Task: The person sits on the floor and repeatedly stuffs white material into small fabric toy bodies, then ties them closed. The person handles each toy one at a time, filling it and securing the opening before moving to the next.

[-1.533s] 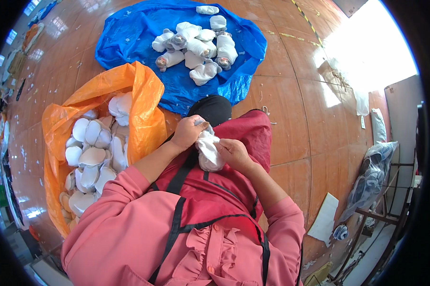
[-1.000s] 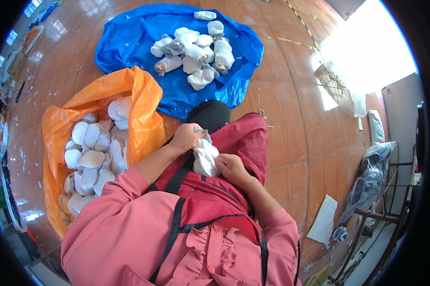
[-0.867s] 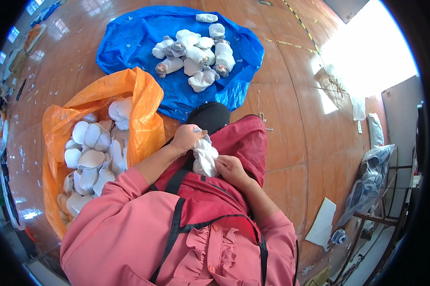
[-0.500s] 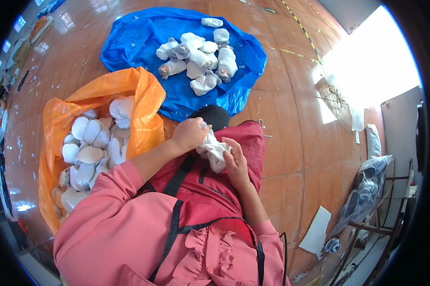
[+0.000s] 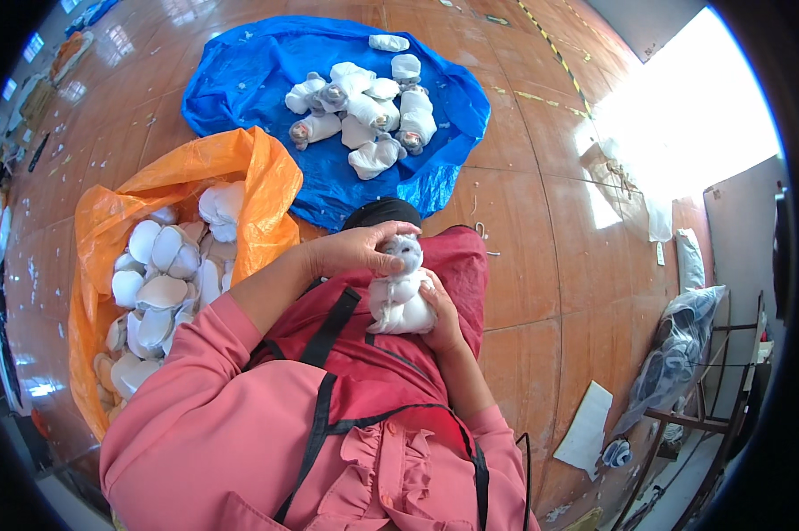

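Note:
Over my lap, on the red apron (image 5: 457, 265), I hold a small white stuffed toy (image 5: 402, 303) upright in both hands. Its round head is whitish-grey with dark spots, and its body bulges at the bottom. My left hand (image 5: 351, 250) curves round the head, thumb in front and fingers over the top. My right hand (image 5: 443, 311) grips the body from the right side, its fingers partly hidden behind the toy. Ahead, several similar white-and-grey stuffed toys (image 5: 361, 111) lie heaped on a blue plastic sheet (image 5: 244, 84).
At my left stands an open orange plastic sack (image 5: 275, 181) filled with white and beige rounded pads (image 5: 160, 292). On the right are a metal rack (image 5: 718, 416), a clear plastic bag of dark things (image 5: 678, 350) and a white sheet (image 5: 585, 427) on the tiled floor.
The toy was a crumpled white bundle; now it is upright, with its head and rounded body showing. My left hand has opened from a fist to wrap the head, and my right hand has closed in.

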`<state>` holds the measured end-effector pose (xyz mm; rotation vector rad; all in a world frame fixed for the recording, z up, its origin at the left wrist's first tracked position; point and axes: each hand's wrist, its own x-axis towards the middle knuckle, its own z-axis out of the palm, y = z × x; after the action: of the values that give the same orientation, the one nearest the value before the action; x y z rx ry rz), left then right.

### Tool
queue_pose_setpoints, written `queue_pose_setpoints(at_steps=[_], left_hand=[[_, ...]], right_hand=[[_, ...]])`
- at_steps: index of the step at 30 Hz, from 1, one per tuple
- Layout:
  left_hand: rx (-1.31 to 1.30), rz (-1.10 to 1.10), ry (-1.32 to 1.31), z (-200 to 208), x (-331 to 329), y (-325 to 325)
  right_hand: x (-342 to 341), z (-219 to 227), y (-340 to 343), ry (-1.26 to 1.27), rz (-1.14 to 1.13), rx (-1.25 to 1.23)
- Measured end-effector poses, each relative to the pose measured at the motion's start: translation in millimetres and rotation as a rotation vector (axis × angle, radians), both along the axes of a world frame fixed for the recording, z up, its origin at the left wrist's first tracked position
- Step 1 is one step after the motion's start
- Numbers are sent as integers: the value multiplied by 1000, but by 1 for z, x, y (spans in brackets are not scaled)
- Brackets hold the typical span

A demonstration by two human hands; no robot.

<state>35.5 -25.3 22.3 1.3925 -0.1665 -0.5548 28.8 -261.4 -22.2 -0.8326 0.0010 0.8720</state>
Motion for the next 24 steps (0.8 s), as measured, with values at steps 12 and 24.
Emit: queue_pose_setpoints(at_steps=[12,24], left_hand=[[609,568,-229,-20,-5,-29],[865,763,-225,-34,2,-24]], right_hand=[[2,-34,6,-180,-191,-231],[-6,0,30,-1043,-163,-564]])
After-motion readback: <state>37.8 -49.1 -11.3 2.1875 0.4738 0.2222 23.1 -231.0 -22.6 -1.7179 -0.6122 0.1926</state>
